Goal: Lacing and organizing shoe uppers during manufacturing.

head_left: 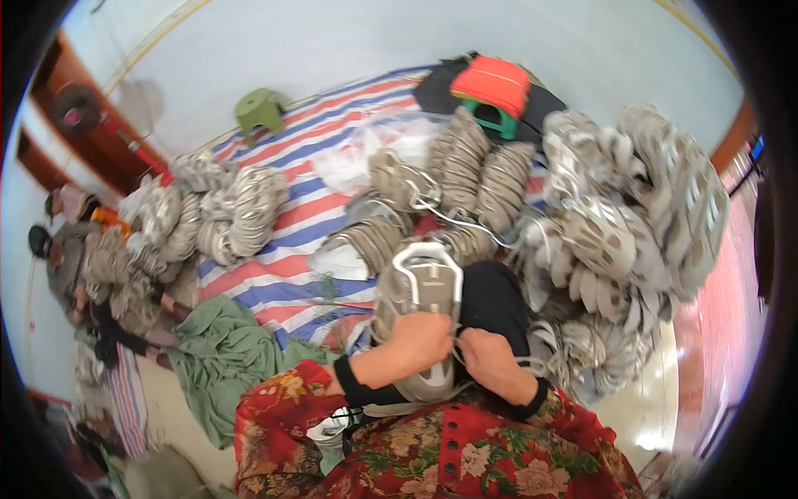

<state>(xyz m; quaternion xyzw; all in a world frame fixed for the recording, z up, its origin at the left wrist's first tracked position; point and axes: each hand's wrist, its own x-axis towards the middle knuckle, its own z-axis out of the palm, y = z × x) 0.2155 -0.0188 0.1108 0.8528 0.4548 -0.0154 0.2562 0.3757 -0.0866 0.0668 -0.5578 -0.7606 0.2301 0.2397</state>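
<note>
On my lap lies a beige-grey shoe upper with a white outline around its far end. Over its near half rests my left hand, fingers closed at its right edge. Just to the right, my right hand is closed in a pinch, its fingertips close to those of the left. A thin pale lace shows beside the right hand and seems to run into its grip. What exactly the left fingertips pinch is hidden. Dark trousers show beside the upper.
Bundles of stacked shoe uppers lie ahead, at right and at left, on a striped sheet. A red-topped stool and a green stool stand behind. Green cloth lies left. Another person sits far left.
</note>
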